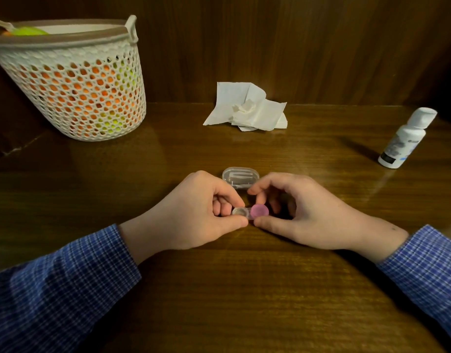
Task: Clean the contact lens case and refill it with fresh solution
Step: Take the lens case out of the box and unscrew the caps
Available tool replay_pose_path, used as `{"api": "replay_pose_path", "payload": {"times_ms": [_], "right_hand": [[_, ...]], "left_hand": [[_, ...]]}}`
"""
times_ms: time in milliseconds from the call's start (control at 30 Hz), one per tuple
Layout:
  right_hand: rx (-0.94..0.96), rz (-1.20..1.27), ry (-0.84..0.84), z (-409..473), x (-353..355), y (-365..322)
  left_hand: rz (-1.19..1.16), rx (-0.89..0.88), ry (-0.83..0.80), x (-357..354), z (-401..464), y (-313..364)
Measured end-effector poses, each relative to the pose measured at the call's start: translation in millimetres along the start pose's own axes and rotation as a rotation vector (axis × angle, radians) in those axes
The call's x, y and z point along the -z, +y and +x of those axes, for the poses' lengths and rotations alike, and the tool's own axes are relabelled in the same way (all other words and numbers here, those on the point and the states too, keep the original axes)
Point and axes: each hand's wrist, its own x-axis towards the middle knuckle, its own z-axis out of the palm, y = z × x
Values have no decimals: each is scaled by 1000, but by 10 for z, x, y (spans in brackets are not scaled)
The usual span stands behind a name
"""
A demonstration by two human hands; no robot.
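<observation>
While both forearms in blue checked sleeves (66,289) rest on the dark wooden table (244,301), the two hands meet near its middle over a small contact lens case (250,212). The left hand (194,215) pinches the case's left end between thumb and curled fingers, beside a well that looks uncapped and clear. The right hand (303,212) closes its thumb and fingertips around the pink cap (259,210) on the right well, its other fingers arched above the table. Whether the case touches the table or is lifted just off it cannot be told. Just behind the hands, nearly touching the fingertips, lies a small clear plastic box (241,175) with rounded corners; its contents are too indistinct to name. Farther back, against the wooden wall, sits a crumpled white tissue (250,110). Well off to the right stands a white solution bottle (404,138), capped and upright. At the back left stands a white lattice basket (74,80) with a brownish rim, orange and yellow-green shapes showing through its holes.
</observation>
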Motion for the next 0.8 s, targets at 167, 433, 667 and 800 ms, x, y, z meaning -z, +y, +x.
{"api": "replay_pose_path", "payload": {"times_ms": [167,433,667,800], "right_hand": [[18,89,-33,-15,18,4],[-6,25,21,-4,3,-27],[-12,78,-34,-19,21,-15],[-21,36,15,-8,3,-16]], "left_hand": [[2,8,1,-2,3,-1],[-8,30,4,1,-3,0],[-8,51,7,-5,1,4],[-3,42,13,-3,0,5]]}}
